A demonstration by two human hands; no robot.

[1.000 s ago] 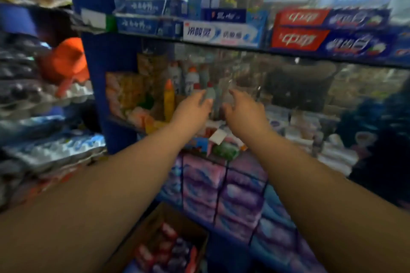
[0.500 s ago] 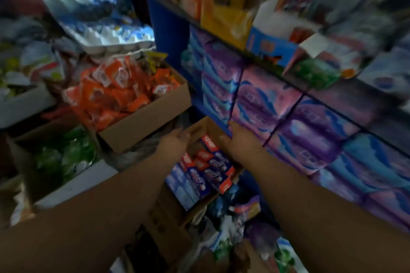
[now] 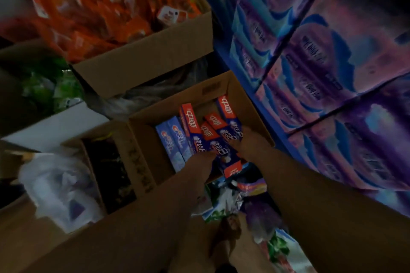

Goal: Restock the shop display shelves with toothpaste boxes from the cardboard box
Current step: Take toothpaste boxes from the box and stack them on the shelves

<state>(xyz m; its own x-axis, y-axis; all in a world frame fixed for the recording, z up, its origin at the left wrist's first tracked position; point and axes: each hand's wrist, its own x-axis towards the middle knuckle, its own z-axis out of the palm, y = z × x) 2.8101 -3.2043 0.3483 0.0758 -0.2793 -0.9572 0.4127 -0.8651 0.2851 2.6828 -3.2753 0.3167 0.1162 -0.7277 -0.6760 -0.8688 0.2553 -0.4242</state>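
An open cardboard box (image 3: 249, 97) stands on the floor below the blue shelving. Inside lie several red-and-blue toothpaste boxes (image 3: 208, 134) and two light blue ones (image 3: 170, 143). Both my hands are down in the box. My right hand (image 3: 251, 145) rests with fingers spread over the red-and-blue boxes on the right. My left hand (image 3: 200, 162) touches the left side of one red-and-blue box whose red end (image 3: 231, 169) sticks up over the box's near wall. My left fingers are hidden behind the back of my hand.
A bigger carton of orange packets (image 3: 142, 57) sits behind the box. Purple and pink packs (image 3: 332, 77) fill the shelf on the right. A white plastic bag (image 3: 57, 184), a dark open carton (image 3: 111, 173) and loose wrappers (image 3: 230, 199) crowd the floor.
My view has swung down from the upper shelves to the floor. Both hands have dropped from the shelf into the cardboard box and now lie on the toothpaste boxes.
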